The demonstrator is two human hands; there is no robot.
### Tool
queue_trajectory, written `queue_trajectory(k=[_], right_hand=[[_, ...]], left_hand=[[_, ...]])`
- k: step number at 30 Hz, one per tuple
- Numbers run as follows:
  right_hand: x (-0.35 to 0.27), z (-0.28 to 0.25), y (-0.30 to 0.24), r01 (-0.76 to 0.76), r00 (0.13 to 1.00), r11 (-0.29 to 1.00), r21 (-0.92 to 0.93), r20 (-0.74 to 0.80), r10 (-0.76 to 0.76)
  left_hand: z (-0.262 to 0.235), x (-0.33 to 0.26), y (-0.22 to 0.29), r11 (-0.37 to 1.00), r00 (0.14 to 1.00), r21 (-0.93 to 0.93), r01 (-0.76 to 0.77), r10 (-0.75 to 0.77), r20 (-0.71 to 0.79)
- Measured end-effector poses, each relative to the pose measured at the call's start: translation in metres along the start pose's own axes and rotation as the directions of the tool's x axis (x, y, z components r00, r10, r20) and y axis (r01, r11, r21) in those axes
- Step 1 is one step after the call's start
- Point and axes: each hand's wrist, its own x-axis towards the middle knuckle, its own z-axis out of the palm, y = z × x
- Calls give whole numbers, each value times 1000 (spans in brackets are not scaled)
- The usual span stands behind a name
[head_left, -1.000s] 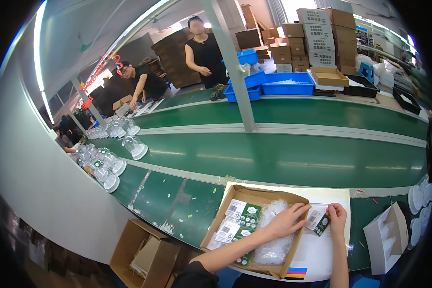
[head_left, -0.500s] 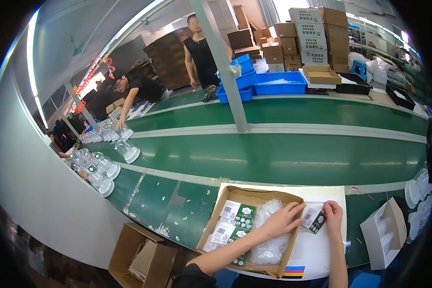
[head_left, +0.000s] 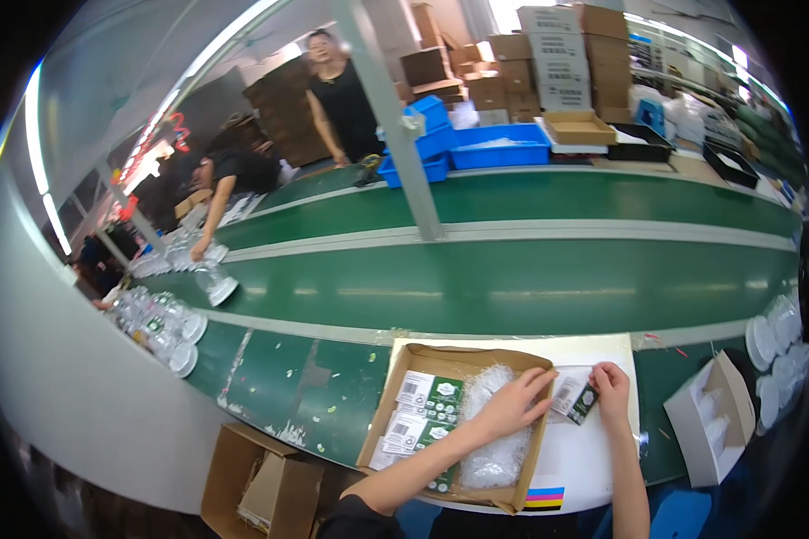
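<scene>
My right hand (head_left: 612, 386) pinches the upper right corner of a small green-and-white printed card (head_left: 575, 400), which is tilted over a white sheet. My left hand (head_left: 515, 402) reaches across the right wall of a shallow brown carton (head_left: 386, 388), its fingers stretched out and thumb apart close to the card's left edge. Any thin strand between its fingers is too small to make out. Inside the carton, green-and-white cards (head_left: 429, 395) overlap on the left, and a heap of clear plastic loops or strings (head_left: 492, 449) fills the right side.
The white sheet (head_left: 593, 467) lies under the carton. At right stand a white box (head_left: 712, 440) and clear plastic domes (head_left: 776, 337); more domes (head_left: 157, 328) line the left. A brown carton (head_left: 252, 485) sits below left. Beyond the green conveyor (head_left: 530, 274), two people stand near blue bins (head_left: 499, 154).
The whole view has shifted slightly, so most things sit further left. My hands keep nearly the same pose around the card. The far person's arm still reaches towards the domes.
</scene>
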Motion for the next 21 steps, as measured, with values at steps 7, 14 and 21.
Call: queue_trajectory(k=[7, 14, 21], right_hand=[[42, 46, -61, 212, 977, 974, -78, -6, -214], [213, 85, -80, 523, 803, 588, -618, 126, -582], [239, 96, -63, 368, 868, 551, -749, 63, -493]], left_hand=[[-7, -3, -4, 998, 1000, 56, 20, -20, -6], [-1, 1, -2, 999, 1000, -44, -10, 10, -1], [4, -6, -13, 993, 989, 23, -115, 117, -90]])
